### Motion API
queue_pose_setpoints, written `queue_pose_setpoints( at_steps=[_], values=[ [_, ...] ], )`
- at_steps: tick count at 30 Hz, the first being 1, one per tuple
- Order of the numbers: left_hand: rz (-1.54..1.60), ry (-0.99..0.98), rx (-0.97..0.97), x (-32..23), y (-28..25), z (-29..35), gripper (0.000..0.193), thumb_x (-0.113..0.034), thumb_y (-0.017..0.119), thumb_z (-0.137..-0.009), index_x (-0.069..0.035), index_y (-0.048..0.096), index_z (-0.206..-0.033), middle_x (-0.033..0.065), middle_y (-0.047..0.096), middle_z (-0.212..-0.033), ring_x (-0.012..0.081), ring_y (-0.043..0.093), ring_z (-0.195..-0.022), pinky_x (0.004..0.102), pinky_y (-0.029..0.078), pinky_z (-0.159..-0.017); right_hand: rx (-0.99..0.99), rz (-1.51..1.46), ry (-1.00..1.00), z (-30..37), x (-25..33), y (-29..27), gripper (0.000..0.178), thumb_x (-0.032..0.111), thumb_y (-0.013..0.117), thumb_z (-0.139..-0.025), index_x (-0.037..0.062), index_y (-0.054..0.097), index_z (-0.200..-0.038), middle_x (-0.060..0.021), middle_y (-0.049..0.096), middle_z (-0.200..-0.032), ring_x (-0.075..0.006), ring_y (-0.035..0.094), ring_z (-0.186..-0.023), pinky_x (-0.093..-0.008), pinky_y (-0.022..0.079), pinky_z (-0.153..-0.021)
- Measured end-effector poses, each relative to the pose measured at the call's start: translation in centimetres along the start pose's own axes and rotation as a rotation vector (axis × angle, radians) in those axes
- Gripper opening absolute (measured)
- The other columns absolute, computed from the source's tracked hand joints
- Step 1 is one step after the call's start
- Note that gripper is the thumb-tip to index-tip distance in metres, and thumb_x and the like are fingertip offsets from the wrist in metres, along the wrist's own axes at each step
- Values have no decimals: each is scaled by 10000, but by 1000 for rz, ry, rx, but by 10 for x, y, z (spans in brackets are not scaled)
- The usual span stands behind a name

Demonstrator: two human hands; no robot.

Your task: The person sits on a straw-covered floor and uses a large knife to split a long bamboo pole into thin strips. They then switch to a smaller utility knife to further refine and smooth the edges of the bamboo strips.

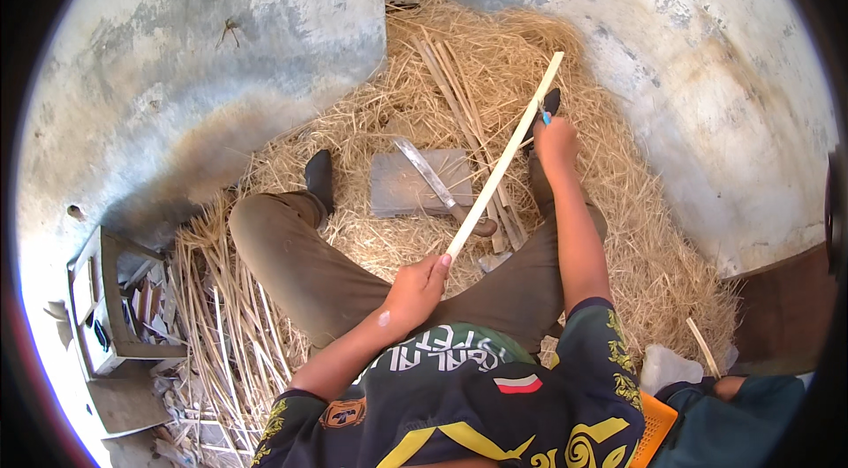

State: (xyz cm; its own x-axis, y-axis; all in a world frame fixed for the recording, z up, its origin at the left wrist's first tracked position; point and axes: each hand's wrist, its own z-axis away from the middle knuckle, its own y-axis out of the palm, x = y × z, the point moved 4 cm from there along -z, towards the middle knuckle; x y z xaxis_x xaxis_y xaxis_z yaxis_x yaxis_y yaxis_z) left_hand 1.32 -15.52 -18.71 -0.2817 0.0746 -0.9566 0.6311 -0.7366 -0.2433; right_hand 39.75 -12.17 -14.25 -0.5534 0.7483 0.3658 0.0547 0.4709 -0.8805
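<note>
A long, pale, flat strip of split bamboo or wood point(503, 166) slants from my lap up toward the far right. My left hand point(418, 293) is closed round its near end, with the thumb along it. Beside the strip's far part, my right hand point(556, 143) is closed on a small blue-handled tool point(547, 118); its working end is too small to make out. Between my legs, a machete point(428, 173) with a brown wooden handle lies across a grey block point(395, 185). The strip passes above the handle.
Pale shavings point(645, 212) cover the floor. Several long strips point(455, 92) lie beyond the block, and more strips point(238, 327) are piled at left by a wooden frame point(110, 300). Walls point(291, 35) enclose the space. At lower right are an orange basket point(655, 428) and another person's hand point(729, 388).
</note>
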Motion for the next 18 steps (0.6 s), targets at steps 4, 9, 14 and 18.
queue_pose_setpoints(
  at_steps=[4,9,14,18],
  values=[
    [-55,16,-19,9,-3,-3,439,-356,488,-1109,-6,611,-873,36,551,-624,108,495,-545,313,427,-537,86,-45,-59,35,7,23,421,333,505,-1016,27,757,-875,-261,721,-854,-464,708,-843,-556,554,-761],
    [62,-175,17,17,-6,-7,429,-378,498,-1103,-25,613,-888,-1,537,-617,76,474,-479,261,400,-464,178,-98,-360,107,34,26,306,296,595,-934,49,763,-871,-238,710,-795,-443,703,-771,-547,554,-709],
    [184,-219,35,12,-8,-7,428,-389,499,-1103,-36,592,-878,-17,527,-618,59,456,-453,240,381,-436,212,-105,-568,148,43,19,230,270,661,-871,64,763,-857,-205,702,-743,-415,700,-699,-516,553,-633],
    [118,-193,1,8,-7,-2,435,-369,533,-1089,-10,610,-855,39,556,-597,129,540,-475,320,439,-478,157,-178,-610,152,42,11,237,276,668,-872,57,747,-826,-198,690,-702,-412,690,-647,-511,548,-603]
  ],
)
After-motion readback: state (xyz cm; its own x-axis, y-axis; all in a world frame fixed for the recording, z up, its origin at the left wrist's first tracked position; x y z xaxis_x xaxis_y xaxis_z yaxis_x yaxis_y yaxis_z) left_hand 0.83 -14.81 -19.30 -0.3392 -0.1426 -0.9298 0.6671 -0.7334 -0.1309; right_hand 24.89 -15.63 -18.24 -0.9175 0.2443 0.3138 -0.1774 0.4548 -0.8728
